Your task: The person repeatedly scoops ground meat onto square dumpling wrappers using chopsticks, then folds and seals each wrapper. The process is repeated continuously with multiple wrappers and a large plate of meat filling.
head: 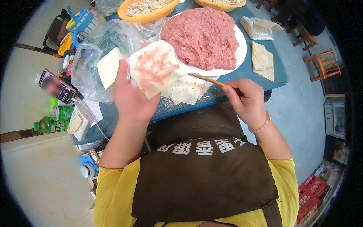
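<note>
My left hand (133, 99) holds a thin square dough wrapper (153, 66) smeared with pink minced meat. Pinched in my right hand (246, 98) is a slim wooden stick (208, 79), its far end close to the wrapper's right edge. Beyond both hands, a large mound of minced meat (200, 38) rests on a round white plate (241, 54). A pale stack of square wrappers (108, 69) shows just left of my left hand; whether my thumb touches it I cannot tell. Loose wrappers (185, 92) with meat specks lie below the plate.
Orange bowls of filled dumplings (149, 8) stand at the back of the blue table (227, 98). Left are clear plastic bags (90, 65), a striped jug (85, 22), a phone (56, 86) with a white cable, and a green bottle (48, 125). Folded brown paper (262, 61) lies right.
</note>
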A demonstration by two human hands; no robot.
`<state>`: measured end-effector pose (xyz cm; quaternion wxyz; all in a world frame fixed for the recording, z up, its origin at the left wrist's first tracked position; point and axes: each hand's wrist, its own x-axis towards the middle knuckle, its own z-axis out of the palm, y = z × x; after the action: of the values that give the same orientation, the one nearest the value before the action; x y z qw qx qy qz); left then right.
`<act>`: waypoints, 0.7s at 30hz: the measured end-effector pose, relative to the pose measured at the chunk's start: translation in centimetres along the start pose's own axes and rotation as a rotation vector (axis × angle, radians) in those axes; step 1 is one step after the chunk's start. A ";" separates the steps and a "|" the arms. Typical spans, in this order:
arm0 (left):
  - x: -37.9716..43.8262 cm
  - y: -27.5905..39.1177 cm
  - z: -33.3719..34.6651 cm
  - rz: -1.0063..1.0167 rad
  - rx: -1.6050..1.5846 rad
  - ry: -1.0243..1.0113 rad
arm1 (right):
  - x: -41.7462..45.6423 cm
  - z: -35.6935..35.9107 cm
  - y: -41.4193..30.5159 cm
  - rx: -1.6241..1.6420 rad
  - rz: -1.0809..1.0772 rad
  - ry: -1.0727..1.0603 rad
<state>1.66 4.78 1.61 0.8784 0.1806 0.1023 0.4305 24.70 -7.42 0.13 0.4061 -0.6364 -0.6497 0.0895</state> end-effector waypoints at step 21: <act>0.1 -2.6 0.4 0.080 0.357 0.077 | 0.2 0.7 -0.6 -0.197 -0.399 0.107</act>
<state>3.74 3.24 0.94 0.8099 0.3208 0.2032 0.4470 23.87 -7.02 0.13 0.3853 -0.5357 -0.7459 -0.0904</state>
